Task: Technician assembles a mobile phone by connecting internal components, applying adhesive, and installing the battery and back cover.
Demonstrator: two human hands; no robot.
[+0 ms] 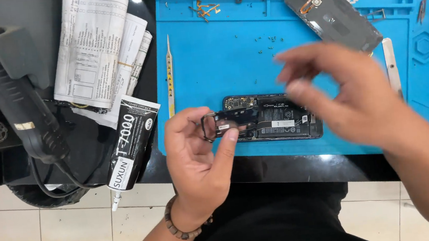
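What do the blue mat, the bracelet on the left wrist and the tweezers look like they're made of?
Blue mat: likely silicone or rubber, matte, with moulded compartments along its rim. Bracelet: brown round beads, possibly wood; too small to be sure. Tweezers: thin, pale and pointed, probably metal with a printed face.

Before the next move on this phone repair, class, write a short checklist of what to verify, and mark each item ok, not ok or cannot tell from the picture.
1. Left hand grips the small black frame part between thumb and fingers: ok.
2. Opened phone lies flat on the blue mat: ok.
3. Right hand steady over the phone: not ok, it is blurred.
4. Right hand holds a tool: cannot tell.
5. Tweezers lie on the mat, left of the phone: ok.
6. Back cover lies apart from the phone, at the mat's far side: ok.
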